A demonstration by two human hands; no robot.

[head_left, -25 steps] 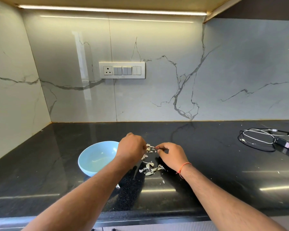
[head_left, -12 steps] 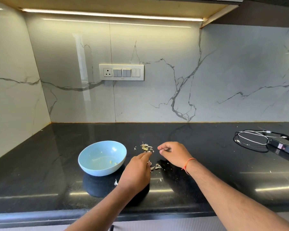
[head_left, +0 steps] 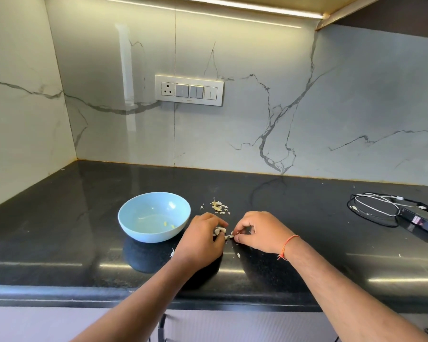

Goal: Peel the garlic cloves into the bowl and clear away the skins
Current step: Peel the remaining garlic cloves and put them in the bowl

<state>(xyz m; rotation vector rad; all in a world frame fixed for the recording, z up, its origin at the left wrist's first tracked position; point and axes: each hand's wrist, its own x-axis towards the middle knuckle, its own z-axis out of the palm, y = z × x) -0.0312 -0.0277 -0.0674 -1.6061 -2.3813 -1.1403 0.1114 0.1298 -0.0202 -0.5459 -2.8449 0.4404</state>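
Black polished table point(head_left: 59, 230), carrying all items below, backed by a marbled wall with a switch plate point(head_left: 189, 90). Black power brick with coiled white cable point(head_left: 391, 208), far right, well apart from the work. Pale blue bowl point(head_left: 154, 216), upright, left of the hands; inside, a few small yellowish bits whose nature cannot be told, otherwise little. Left hand point(head_left: 198, 239), just right of the bowl, fingers curled in a grip round pale garlic pieces point(head_left: 219, 231); half a second ago it lay nearer the table edge with nothing visible in it, so it has moved up and gathered them. Right hand point(head_left: 257, 230), orange thread at the wrist, fingertips pinching a small whitish scrap close to the left hand; whether this is skin or clove cannot be told. It has shifted slightly toward the left hand. Heap of dry skins point(head_left: 219, 206), on the table just behind the hands, unchanged in place. Stray flakes point(head_left: 238, 254) near the front. Judgement: the hands meeting suggests either peeling of another clove or gathering of skins; clearing is not yet done.
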